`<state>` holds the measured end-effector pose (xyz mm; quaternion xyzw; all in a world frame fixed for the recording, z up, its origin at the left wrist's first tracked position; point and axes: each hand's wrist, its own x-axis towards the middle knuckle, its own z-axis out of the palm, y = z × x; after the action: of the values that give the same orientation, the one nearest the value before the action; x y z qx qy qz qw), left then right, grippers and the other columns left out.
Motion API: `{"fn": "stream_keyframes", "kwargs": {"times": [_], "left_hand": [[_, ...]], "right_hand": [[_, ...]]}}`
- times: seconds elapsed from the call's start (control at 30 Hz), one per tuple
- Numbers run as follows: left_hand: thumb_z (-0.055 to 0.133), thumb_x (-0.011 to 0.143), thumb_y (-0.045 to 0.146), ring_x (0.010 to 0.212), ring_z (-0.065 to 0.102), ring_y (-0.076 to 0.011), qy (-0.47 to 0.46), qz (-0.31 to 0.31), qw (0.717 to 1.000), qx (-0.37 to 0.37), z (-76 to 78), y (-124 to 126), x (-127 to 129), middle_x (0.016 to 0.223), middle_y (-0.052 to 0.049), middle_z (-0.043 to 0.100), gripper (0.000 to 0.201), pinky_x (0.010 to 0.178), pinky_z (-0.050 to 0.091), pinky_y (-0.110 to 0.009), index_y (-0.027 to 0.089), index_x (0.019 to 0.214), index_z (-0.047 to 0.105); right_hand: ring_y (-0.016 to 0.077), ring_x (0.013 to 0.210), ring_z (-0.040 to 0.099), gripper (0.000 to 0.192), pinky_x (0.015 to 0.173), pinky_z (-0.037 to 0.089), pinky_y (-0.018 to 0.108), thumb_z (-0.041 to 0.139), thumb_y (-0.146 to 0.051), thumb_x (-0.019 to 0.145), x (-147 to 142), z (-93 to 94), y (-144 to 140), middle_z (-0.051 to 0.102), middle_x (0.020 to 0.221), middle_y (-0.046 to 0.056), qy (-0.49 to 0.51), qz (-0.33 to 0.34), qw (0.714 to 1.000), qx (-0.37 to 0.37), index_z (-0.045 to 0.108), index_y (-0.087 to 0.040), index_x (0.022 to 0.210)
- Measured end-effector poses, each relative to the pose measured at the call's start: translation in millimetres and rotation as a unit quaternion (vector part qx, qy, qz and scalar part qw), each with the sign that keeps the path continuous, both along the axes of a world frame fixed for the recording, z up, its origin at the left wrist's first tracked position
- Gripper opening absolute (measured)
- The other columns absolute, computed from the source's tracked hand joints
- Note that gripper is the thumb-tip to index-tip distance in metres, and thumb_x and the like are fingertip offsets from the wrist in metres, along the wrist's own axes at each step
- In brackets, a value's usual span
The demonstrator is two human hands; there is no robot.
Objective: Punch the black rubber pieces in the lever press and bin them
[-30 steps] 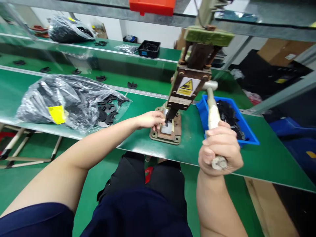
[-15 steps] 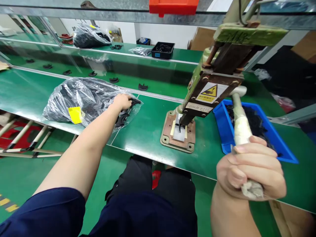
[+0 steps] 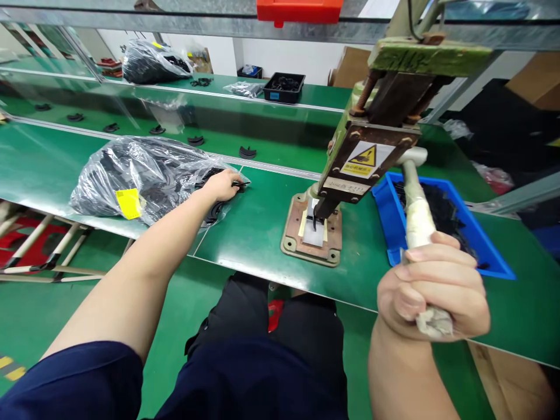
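Note:
My right hand (image 3: pixel 435 289) is wrapped round the taped lever handle (image 3: pixel 417 219) of a green arbor press (image 3: pixel 371 151). Under the ram, a small black part (image 3: pixel 314 220) sits in the metal fixture (image 3: pixel 313 236) on the press base (image 3: pixel 291 242). To the left, my left hand (image 3: pixel 222 185) is at the mouth of a clear plastic bag (image 3: pixel 149 157) filled with black curved plastic parts. Its fingers are closed on a black plastic part (image 3: pixel 243 184), whose thin dark end sticks out past the fingertips. The hand hides most of that part.
A blue bin (image 3: pixel 494 254) of black parts stands right of the press, behind the lever. Several curved black parts (image 3: pixel 247 153) lie spaced along the green strip behind the bench. A black tray (image 3: pixel 284 87) and another filled bag (image 3: pixel 153 63) rest on the back shelf. A red box (image 3: pixel 300 10) hangs overhead.
My left hand has shifted slightly right and its fingers have drawn together on a black part at the bag's mouth. My right hand stays on the lever. The whole view has shifted a little.

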<state>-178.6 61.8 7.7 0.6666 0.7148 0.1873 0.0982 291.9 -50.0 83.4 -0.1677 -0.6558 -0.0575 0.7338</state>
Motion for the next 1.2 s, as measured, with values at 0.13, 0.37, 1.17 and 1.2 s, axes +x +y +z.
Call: {"fn": "stream_keyframes", "kwargs": {"times": [0.13,0.37,1.17,1.2], "left_hand": [[0.077,0.086,0.029,0.104,0.071,-0.0269,0.012,-0.024,1.000,-0.005,13.2,-12,0,0.117,-0.009,0.077,0.032,0.105,0.053,-0.037,0.023,0.116,0.083],[0.086,0.074,0.025,0.086,0.072,-0.0206,-0.156,0.012,0.988,-0.005,28.5,-31,16,0.094,-0.004,0.078,0.034,0.088,0.059,-0.033,0.021,0.106,0.077],[0.077,0.090,0.048,0.074,0.065,-0.0152,-0.265,-0.018,0.962,0.069,-30.2,-78,104,0.091,-0.004,0.076,0.034,0.072,0.054,-0.028,0.020,0.110,0.075],[0.077,0.090,0.046,0.074,0.065,-0.0150,-0.261,-0.023,0.963,0.070,-26.7,-79,103,0.092,-0.004,0.077,0.033,0.074,0.054,-0.028,0.020,0.111,0.075]], "right_hand": [[0.0171,0.070,0.069,0.045,0.093,0.061,0.055,0.077,-0.046,0.086,-1,3.8,-7,0.061,0.060,-0.006,-0.013,0.005,1.000,-0.017,0.049,-0.024,0.060],[0.0152,0.080,0.072,0.042,0.102,0.060,0.054,0.073,-0.048,0.092,-3,7.1,-16,0.064,0.067,-0.006,-0.023,0.014,0.998,-0.052,0.053,-0.024,0.065],[0.0132,0.083,0.072,0.038,0.104,0.058,0.053,0.071,-0.044,0.095,-4,9.4,-17,0.063,0.069,-0.007,-0.037,0.022,0.998,-0.045,0.053,-0.023,0.069],[0.0133,0.083,0.072,0.038,0.104,0.058,0.054,0.072,-0.044,0.094,-4,9.4,-17,0.063,0.069,-0.006,-0.035,0.024,0.998,-0.045,0.053,-0.022,0.068]]}}
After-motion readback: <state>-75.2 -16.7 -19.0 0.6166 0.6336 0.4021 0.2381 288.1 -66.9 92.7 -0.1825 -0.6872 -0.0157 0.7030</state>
